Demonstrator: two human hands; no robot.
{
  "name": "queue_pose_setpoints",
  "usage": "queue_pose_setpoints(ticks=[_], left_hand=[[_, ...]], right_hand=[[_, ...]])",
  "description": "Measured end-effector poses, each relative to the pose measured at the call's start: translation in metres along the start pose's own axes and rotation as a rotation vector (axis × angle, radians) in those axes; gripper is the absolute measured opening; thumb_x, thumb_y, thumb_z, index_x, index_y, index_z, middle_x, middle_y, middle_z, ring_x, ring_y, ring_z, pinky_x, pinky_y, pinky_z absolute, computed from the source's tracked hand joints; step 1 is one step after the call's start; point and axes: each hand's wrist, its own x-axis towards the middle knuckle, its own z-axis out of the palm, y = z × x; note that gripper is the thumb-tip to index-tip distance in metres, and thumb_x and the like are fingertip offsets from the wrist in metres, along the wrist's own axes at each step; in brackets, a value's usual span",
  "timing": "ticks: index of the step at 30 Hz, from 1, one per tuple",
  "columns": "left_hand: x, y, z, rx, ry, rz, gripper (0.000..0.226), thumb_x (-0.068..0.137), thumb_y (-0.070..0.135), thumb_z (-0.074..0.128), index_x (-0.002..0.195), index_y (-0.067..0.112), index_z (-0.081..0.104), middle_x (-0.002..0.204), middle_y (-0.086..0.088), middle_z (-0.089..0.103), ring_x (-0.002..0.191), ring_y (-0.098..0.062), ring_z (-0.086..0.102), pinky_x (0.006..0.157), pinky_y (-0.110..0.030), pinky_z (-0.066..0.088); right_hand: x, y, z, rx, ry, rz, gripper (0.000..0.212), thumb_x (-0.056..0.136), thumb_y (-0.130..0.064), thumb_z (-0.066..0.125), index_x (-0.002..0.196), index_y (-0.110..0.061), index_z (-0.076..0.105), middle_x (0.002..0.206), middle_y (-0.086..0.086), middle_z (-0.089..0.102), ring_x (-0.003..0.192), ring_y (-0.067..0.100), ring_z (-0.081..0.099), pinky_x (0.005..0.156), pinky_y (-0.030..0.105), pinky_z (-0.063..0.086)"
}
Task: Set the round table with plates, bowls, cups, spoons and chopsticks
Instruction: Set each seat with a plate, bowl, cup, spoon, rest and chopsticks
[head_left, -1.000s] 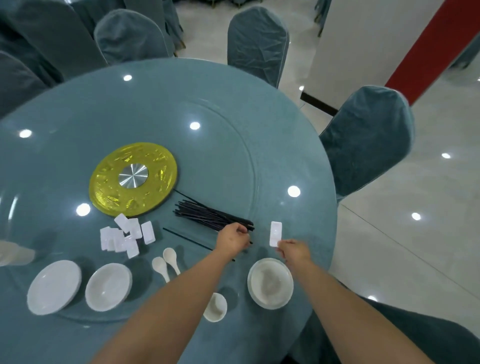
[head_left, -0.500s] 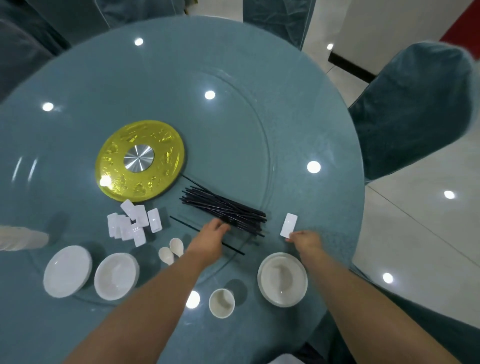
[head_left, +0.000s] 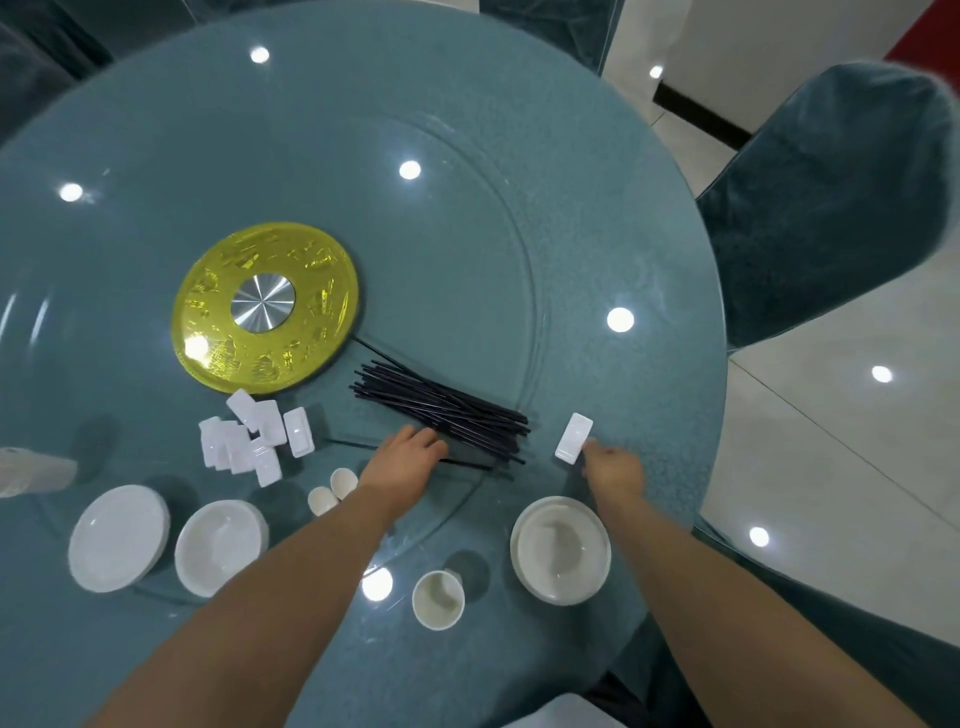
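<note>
2 bare hands reach over the near part of the round table. The left hand lies palm down at the near end of the pile of black chopsticks, its fingers on the sticks; whether they grip any cannot be told. 1 loose chopstick runs under that hand. The right hand is near the table's right edge, its fingertips touching the near end of a single white chopstick rest; whether it pinches the rest cannot be told.

Just inside the near edge, a white bowl on a plate sits under the right forearm's left side, with a white cup beside it to the left. Toward the near-left edge stand a stack of plates and a stack of bowls, side by side. 2 white spoons lie between the bowls and the left wrist. A heap of white chopstick rests sits just beyond them, close to the gold turntable hub at the table's middle. A grey-blue covered chair stands beyond the right edge.
</note>
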Motion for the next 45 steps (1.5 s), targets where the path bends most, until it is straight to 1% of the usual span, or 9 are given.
queue_pose_setpoints(ticks=[6,10,13,18,24,27,32,40,45], left_hand=[[0.005,0.012,-0.001,0.016,0.029,0.051,0.053,0.080,-0.008,0.053,0.125,0.021,0.056,0.117,0.002,0.051,0.109,-0.022,0.042,0.092,-0.034,0.040],[0.009,0.027,-0.002,-0.024,0.049,0.067,0.049,0.081,-0.008,0.052,0.123,0.017,0.053,0.118,-0.002,0.048,0.109,-0.024,0.042,0.091,-0.035,0.041],[0.008,0.034,-0.003,-0.115,0.090,-0.019,0.033,0.085,-0.002,0.052,0.113,0.014,0.052,0.113,-0.004,0.046,0.103,-0.025,0.044,0.087,-0.034,0.040],[-0.010,0.030,0.004,-0.352,0.088,-0.216,0.008,0.093,0.008,0.048,0.099,0.010,0.052,0.102,-0.008,0.048,0.091,-0.028,0.053,0.077,-0.038,0.043],[-0.031,0.023,0.018,-0.670,0.125,-0.496,0.009,0.088,0.010,0.052,0.082,0.016,0.049,0.092,-0.004,0.052,0.084,-0.022,0.051,0.072,-0.026,0.036],[-0.037,0.021,0.024,-0.761,0.146,-0.586,0.001,0.086,0.012,0.056,0.086,0.013,0.057,0.088,0.001,0.051,0.079,-0.018,0.049,0.070,-0.023,0.033],[-0.038,0.023,0.029,-0.820,0.149,-0.613,0.006,0.084,0.011,0.056,0.082,0.017,0.056,0.085,0.000,0.058,0.073,-0.016,0.051,0.066,-0.023,0.035],[-0.038,0.020,0.030,-0.938,0.152,-0.695,0.006,0.087,0.015,0.055,0.089,0.016,0.061,0.085,0.000,0.063,0.074,-0.016,0.055,0.066,-0.023,0.038],[-0.039,0.019,0.029,-1.036,0.128,-0.760,0.013,0.089,0.019,0.056,0.095,0.015,0.066,0.093,-0.003,0.070,0.086,-0.020,0.062,0.073,-0.022,0.042]], right_hand=[[-0.021,-0.007,0.001,-0.180,0.116,-0.322,0.035,0.095,-0.033,0.052,0.072,-0.007,0.059,0.066,0.005,0.054,0.067,0.027,0.050,0.062,0.030,0.035],[-0.048,-0.017,0.019,-0.282,-0.046,-0.567,0.025,0.093,-0.032,0.057,0.071,-0.021,0.056,0.064,-0.004,0.057,0.066,0.021,0.056,0.063,0.029,0.042],[-0.063,-0.021,0.034,-0.493,-0.149,-0.736,0.015,0.093,-0.031,0.059,0.085,-0.019,0.062,0.081,-0.001,0.063,0.079,0.022,0.061,0.071,0.030,0.047],[-0.078,-0.025,0.056,-0.760,-0.126,-0.895,0.022,0.095,-0.033,0.053,0.110,-0.018,0.058,0.113,0.003,0.053,0.101,0.025,0.055,0.082,0.036,0.047],[-0.085,-0.030,0.073,-1.066,-0.080,-0.920,0.025,0.097,-0.024,0.050,0.121,-0.016,0.048,0.122,0.005,0.048,0.115,0.027,0.048,0.085,0.039,0.047],[-0.089,-0.031,0.082,-1.112,-0.063,-0.914,0.028,0.095,-0.018,0.053,0.122,-0.017,0.046,0.123,0.004,0.050,0.116,0.026,0.049,0.087,0.037,0.046],[-0.092,-0.033,0.092,-1.051,-0.061,-0.908,0.029,0.099,-0.027,0.046,0.126,-0.017,0.045,0.124,0.004,0.052,0.115,0.024,0.051,0.088,0.037,0.047],[-0.095,-0.039,0.106,-1.066,-0.047,-0.887,0.025,0.097,-0.017,0.051,0.121,-0.012,0.050,0.124,0.006,0.050,0.109,0.025,0.057,0.083,0.035,0.049],[-0.101,-0.050,0.119,-1.096,-0.094,-0.828,0.020,0.095,-0.015,0.051,0.112,-0.007,0.056,0.117,0.011,0.059,0.100,0.029,0.065,0.077,0.034,0.050]])
